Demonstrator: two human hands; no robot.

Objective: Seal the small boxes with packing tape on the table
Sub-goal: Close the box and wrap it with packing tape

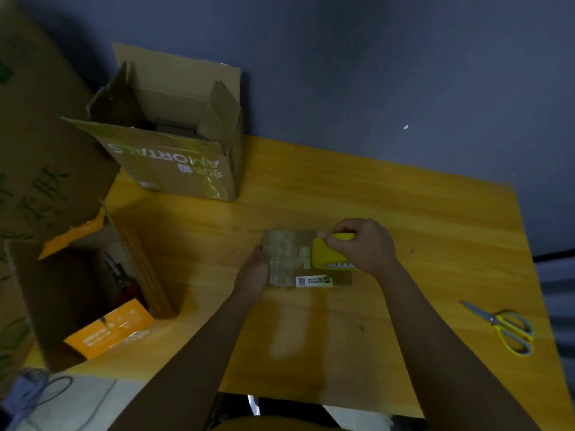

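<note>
A small flat cardboard box [287, 259] lies in the middle of the wooden table [404, 213], its top covered with clear tape and a white label near its front edge. My right hand [362, 245] grips a yellow tape dispenser [329, 253] with a toothed cutter, resting on the right part of the box. My left hand [253, 272] holds the box's left edge, fingers against its side.
An open cardboard carton [174, 157] stands at the table's back left. A larger open carton [93, 287] with orange flaps sits at the left front. Yellow-handled scissors [504, 326] lie near the right edge. A dark wall is behind.
</note>
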